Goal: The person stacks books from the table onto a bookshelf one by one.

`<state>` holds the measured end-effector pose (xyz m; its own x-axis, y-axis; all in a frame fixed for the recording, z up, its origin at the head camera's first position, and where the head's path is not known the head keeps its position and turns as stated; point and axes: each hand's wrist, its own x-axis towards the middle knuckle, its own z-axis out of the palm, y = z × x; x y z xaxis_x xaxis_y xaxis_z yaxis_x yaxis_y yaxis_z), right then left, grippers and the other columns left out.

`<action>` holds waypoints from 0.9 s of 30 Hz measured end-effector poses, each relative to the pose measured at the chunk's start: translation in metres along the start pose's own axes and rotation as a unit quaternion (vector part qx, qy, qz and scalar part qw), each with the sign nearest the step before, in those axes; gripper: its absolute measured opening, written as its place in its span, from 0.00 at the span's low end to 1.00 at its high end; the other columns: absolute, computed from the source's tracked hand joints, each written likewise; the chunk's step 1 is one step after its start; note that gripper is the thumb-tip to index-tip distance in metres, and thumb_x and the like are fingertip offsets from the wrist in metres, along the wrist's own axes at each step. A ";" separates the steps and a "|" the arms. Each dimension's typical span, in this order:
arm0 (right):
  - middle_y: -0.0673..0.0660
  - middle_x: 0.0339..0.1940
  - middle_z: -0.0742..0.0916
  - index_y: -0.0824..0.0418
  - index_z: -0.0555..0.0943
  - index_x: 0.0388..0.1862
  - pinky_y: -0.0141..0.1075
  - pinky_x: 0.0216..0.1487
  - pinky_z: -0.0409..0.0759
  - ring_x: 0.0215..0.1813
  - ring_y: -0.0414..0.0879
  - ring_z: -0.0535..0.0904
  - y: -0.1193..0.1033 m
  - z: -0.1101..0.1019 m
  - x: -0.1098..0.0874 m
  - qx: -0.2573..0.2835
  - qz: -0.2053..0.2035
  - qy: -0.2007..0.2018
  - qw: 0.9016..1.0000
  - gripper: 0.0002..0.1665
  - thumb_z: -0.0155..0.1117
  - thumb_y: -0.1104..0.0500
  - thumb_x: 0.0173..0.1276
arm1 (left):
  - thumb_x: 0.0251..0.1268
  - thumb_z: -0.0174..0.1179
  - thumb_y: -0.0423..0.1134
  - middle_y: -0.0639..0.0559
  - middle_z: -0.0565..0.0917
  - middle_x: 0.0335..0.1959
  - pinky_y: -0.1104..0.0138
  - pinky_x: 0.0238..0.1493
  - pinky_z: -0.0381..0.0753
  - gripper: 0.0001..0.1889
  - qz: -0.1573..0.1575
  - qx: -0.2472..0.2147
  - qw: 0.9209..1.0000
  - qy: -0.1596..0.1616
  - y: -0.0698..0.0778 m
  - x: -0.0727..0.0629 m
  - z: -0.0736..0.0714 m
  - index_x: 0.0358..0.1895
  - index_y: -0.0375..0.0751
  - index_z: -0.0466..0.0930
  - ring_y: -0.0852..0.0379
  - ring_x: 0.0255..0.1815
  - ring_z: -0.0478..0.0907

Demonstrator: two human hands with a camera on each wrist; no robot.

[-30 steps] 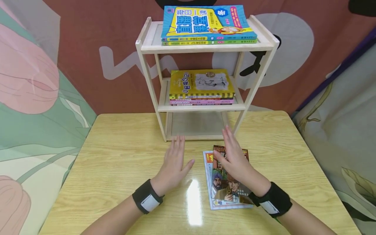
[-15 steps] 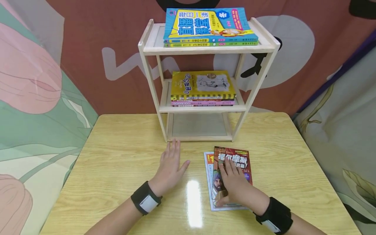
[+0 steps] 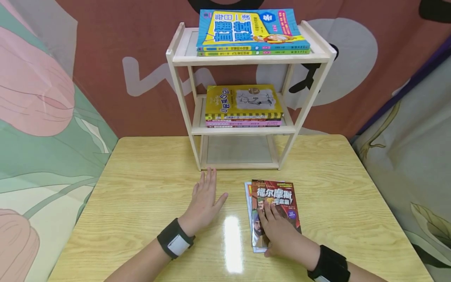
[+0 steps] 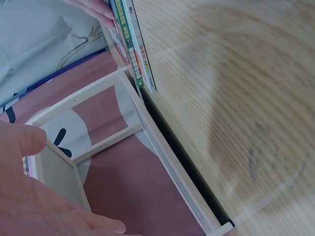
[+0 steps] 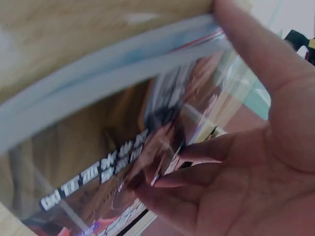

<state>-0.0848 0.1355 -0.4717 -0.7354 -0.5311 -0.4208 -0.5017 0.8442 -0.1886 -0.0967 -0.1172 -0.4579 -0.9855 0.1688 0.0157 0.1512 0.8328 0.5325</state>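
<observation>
A dark red comic-style book [image 3: 293, 199] lies on top of a light-blue-bordered book [image 3: 248, 207] on the table. My right hand [image 3: 282, 235] rests on the red cover with its fingers extended, thumb by the lower left edge. In the right wrist view the fingertips touch the glossy cover [image 5: 83, 162] and the thumb reaches the edge of the books. Left of them, my left hand [image 3: 202, 203] is held with straight fingers and thumb spread, holding nothing. Its fingertips are near the front of the wooden shelf [image 3: 239, 166].
The three-level shelf stands at the back of the table [image 3: 148, 176]. Blue and yellow books [image 3: 251, 31] lie on its top level. A stack with a yellow book [image 3: 243, 102] on top lies on the middle one. Patterned cloth [image 3: 134, 109] hangs behind.
My right hand has come down onto the red book and moved toward me. The red book has shifted left, covering more of the lower book. My left hand has barely moved.
</observation>
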 end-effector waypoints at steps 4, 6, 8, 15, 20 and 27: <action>0.68 0.76 0.53 0.64 0.55 0.74 0.65 0.57 0.69 0.75 0.68 0.48 -0.006 -0.002 -0.004 0.012 -0.014 -0.007 1.000 0.62 0.79 0.47 0.45 | 0.68 0.29 0.68 0.47 0.27 0.76 0.42 0.72 0.38 0.45 0.004 -0.006 1.000 0.002 0.000 0.000 0.000 0.75 0.40 0.29 0.45 0.76 0.25; 0.68 0.76 0.54 0.64 0.56 0.74 0.64 0.57 0.70 0.74 0.68 0.50 -0.006 -0.002 -0.005 0.009 -0.019 -0.006 1.000 0.58 0.76 0.51 0.49 | 0.69 0.29 0.68 0.46 0.28 0.76 0.41 0.72 0.39 0.45 0.007 -0.005 1.000 0.004 0.000 0.000 0.000 0.75 0.40 0.29 0.45 0.76 0.26; 0.68 0.76 0.54 0.65 0.55 0.74 0.63 0.58 0.70 0.74 0.68 0.50 -0.006 -0.003 -0.007 0.008 -0.024 -0.007 1.000 0.57 0.74 0.53 0.49 | 0.69 0.31 0.66 0.46 0.29 0.76 0.41 0.72 0.39 0.44 0.009 -0.005 1.000 0.003 0.001 0.000 0.000 0.75 0.40 0.30 0.45 0.76 0.26; 0.69 0.75 0.55 0.68 0.54 0.74 0.58 0.62 0.69 0.74 0.68 0.51 -0.012 -0.014 -0.015 0.003 -0.039 0.004 0.999 0.64 0.78 0.47 0.43 | 0.73 0.38 0.60 0.47 0.29 0.76 0.42 0.73 0.39 0.42 0.005 -0.016 1.000 -0.001 0.001 0.001 -0.002 0.75 0.39 0.30 0.45 0.76 0.27; 0.68 0.72 0.64 0.71 0.61 0.70 0.53 0.66 0.67 0.72 0.65 0.58 -0.016 -0.026 -0.019 -0.024 -0.064 0.073 0.995 0.48 0.68 0.55 0.53 | 0.71 0.33 0.64 0.47 0.30 0.76 0.43 0.73 0.39 0.43 0.004 -0.013 1.000 0.003 0.001 0.003 -0.004 0.75 0.39 0.30 0.47 0.76 0.28; 0.63 0.63 0.78 0.69 0.72 0.63 0.46 0.56 0.78 0.64 0.56 0.74 -0.014 -0.046 -0.024 -0.016 -0.083 0.196 0.977 0.40 0.69 0.70 0.45 | 0.76 0.35 0.49 0.49 0.29 0.76 0.43 0.73 0.36 0.35 0.005 -0.033 0.999 -0.006 0.004 0.002 -0.007 0.75 0.40 0.29 0.48 0.76 0.27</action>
<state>-0.0808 0.1337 -0.4183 -0.7577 -0.6525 -0.0131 -0.6381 0.7450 -0.1945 -0.0982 -0.1169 -0.4499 -0.9828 0.1844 0.0112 0.1558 0.7946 0.5869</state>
